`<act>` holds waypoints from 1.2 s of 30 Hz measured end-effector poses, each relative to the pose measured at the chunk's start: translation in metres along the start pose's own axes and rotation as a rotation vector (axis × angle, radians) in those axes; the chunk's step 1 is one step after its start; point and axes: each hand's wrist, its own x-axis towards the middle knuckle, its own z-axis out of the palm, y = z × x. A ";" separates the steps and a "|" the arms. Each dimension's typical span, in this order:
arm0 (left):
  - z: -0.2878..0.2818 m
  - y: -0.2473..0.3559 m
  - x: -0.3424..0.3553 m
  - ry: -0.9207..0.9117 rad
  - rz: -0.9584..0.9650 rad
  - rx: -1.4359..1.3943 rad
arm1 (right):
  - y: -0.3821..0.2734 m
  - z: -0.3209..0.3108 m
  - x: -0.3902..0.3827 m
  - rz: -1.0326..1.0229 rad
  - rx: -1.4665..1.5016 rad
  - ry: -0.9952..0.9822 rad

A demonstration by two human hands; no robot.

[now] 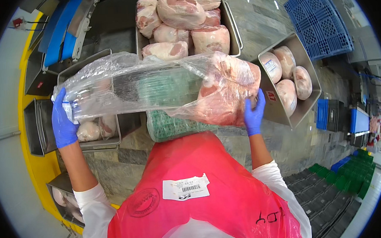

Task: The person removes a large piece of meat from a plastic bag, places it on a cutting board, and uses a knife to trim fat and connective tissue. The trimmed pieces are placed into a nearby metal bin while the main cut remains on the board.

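A clear plastic bag is stretched across in front of me, with a large piece of raw meat in its right end. My left hand is closed on the gathered left end of the bag, where a small white label shows. Against the lower right side of the meat, my right hand grips with thumb and fingers spread around its edge. Some of its fingers are hidden behind the meat. Below the stretched bag stands a green crate, seen partly through the film.
A metal bin piled with wrapped meat stands ahead. To the right is another metal bin with several wrapped pieces, and blue pallets behind it. At the left, a metal tub holds more meat. Dark crates lie lower right.
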 end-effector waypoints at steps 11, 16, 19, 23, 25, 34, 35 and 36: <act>-0.026 -0.121 0.030 -0.042 0.308 0.346 | -0.081 0.062 0.013 -0.719 -0.537 -0.749; 0.050 -0.113 0.048 0.177 0.210 -0.055 | -0.099 0.041 -0.011 -0.445 -0.436 -0.706; 0.104 -0.188 0.043 -0.001 0.768 0.691 | -0.124 0.036 -0.056 -0.192 -0.238 -0.809; 0.284 -0.128 -0.042 -0.448 0.685 0.297 | -0.091 0.007 -0.125 0.119 0.054 -0.742; 0.342 -0.117 -0.071 -0.559 0.673 0.292 | -0.031 -0.016 -0.150 0.328 0.090 -0.674; 0.408 -0.120 -0.065 -0.861 0.281 0.253 | -0.037 -0.072 -0.058 0.506 0.330 -0.299; 0.417 -0.140 -0.059 -0.806 0.356 0.204 | -0.028 -0.068 -0.035 0.354 0.233 -0.150; 0.420 -0.133 -0.058 -0.881 0.333 0.252 | -0.014 -0.064 -0.011 0.210 0.128 0.007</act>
